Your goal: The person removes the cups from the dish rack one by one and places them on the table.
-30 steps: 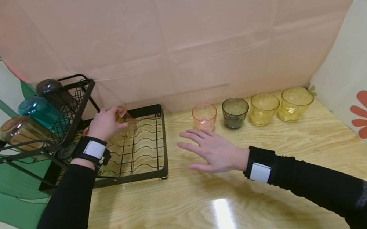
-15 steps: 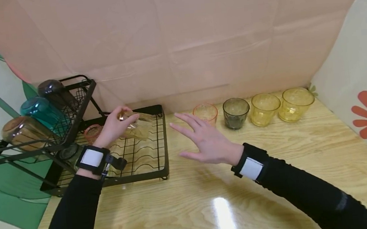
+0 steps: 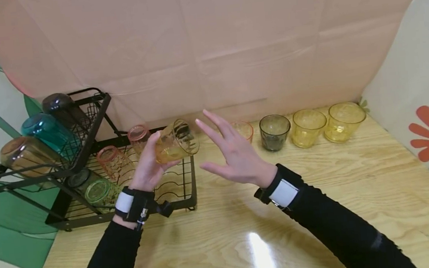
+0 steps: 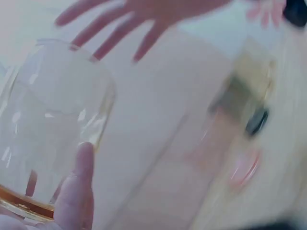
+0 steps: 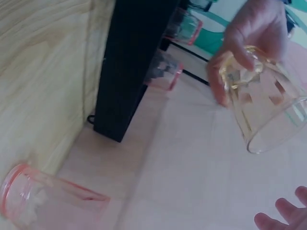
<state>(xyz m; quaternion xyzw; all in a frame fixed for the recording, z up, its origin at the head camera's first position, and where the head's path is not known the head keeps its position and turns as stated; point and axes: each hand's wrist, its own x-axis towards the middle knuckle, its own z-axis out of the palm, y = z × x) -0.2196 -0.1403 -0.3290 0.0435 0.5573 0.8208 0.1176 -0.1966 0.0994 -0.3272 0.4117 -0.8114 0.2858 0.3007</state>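
My left hand (image 3: 148, 166) grips a yellow glass (image 3: 172, 142) near its base, above the right part of the black dish rack (image 3: 194, 174). The glass lies tilted on its side, its mouth facing right toward my right hand (image 3: 236, 153). That hand hovers with fingers spread, apart from the glass and in front of a pink-rimmed glass (image 3: 246, 129) on the table. In the left wrist view, my left thumb presses the side of the yellow glass (image 4: 57, 110). The right wrist view shows my left fingers round the base of the yellow glass (image 5: 268, 100).
Pink glasses (image 3: 113, 161) and a green glass (image 3: 101, 192) stand upside down in the rack's lower level. Brown, teal (image 3: 49, 132) and dark glasses fill its upper tier. Along the wall stand a grey glass (image 3: 275, 132) and two yellow glasses (image 3: 309, 128).
My left hand has lifted the yellow glass out of the rack, moved it right and turned its mouth sideways. My right hand has risen slightly and shifted left.
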